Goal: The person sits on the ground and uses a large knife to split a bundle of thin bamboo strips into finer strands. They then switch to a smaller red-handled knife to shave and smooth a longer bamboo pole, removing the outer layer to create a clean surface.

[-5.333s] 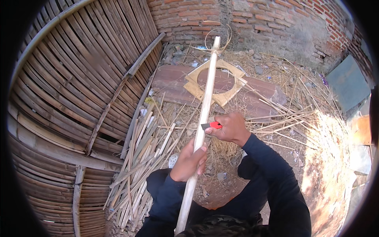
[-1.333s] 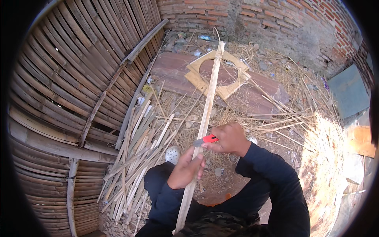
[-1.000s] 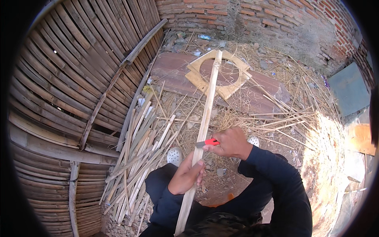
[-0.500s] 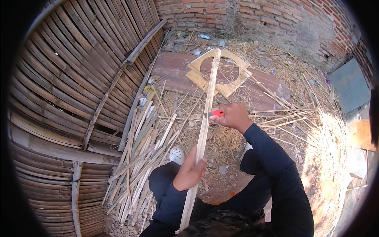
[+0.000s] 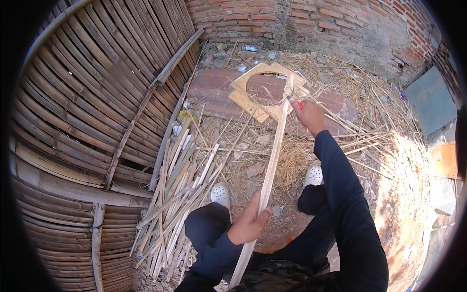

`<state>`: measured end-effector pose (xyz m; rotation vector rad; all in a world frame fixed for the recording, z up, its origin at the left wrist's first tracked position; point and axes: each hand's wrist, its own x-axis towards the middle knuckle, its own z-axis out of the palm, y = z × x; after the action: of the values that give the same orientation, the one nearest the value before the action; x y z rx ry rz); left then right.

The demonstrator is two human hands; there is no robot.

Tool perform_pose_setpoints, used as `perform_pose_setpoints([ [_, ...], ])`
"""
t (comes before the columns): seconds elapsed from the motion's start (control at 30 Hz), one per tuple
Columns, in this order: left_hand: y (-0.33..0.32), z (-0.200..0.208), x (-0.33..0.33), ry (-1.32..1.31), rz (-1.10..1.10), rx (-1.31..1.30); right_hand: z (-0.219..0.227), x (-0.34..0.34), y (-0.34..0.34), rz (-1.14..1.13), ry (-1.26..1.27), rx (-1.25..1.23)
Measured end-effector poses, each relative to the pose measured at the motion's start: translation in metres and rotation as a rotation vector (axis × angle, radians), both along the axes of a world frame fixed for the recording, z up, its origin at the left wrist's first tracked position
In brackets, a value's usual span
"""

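Observation:
A long pale bamboo strip point(image 5: 274, 168) slants from my lap up and away toward the wooden board with a round hole. My left hand point(image 5: 249, 220) is closed around its lower part, thumb on the right side. Near the far end, my right hand point(image 5: 309, 115) grips a red-handled utility knife point(image 5: 298, 104). The blade lies against the strip, with thin shavings curling beside it. Behind the strip's far end, the pale board with the round hole point(image 5: 245, 100) rests on a brownish-red sheet point(image 5: 206, 90).
Split bamboo strips point(image 5: 177, 194) are heaped on the ground at left, beside a bamboo slat wall point(image 5: 92, 92). More thin strips point(image 5: 362, 141) and shavings are strewn at right. A brick wall point(image 5: 335, 29) stands behind. A grey-green panel point(image 5: 432, 102) leans at far right.
My right hand has slid the knife farther up the strip, away from me. The strip's far end has swung right and lower, and my left hand has shifted slightly right.

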<state>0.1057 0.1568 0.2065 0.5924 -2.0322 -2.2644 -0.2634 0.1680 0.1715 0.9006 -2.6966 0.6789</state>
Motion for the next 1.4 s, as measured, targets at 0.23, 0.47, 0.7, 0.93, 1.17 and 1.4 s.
perform_pose_setpoints([
  [0.23, 0.004, 0.004, -0.005, -0.017, -0.026, 0.26, 0.008, -0.019, 0.019, 0.017, -0.062, -0.008],
  [0.47, -0.018, 0.011, -0.001, -0.051, 0.092, 0.397, 0.042, 0.09, 0.03, 0.657, -0.086, 0.207],
  [0.7, -0.028, 0.016, -0.002, 0.01, 0.109, 0.361, 0.044, 0.162, 0.044, 0.824, 0.046, 0.049],
  [0.93, -0.028, 0.009, 0.001, 0.015, 0.167, 0.268, 0.03, 0.139, 0.025, 0.637, 0.083, 0.127],
  [1.17, -0.025, 0.013, 0.007, 0.024, 0.182, 0.205, 0.02, 0.142, 0.024, 0.698, 0.11, 0.018],
  [1.4, -0.022, 0.009, 0.002, 0.048, 0.142, 0.358, 0.01, 0.099, 0.011, 0.54, 0.135, 0.047],
])
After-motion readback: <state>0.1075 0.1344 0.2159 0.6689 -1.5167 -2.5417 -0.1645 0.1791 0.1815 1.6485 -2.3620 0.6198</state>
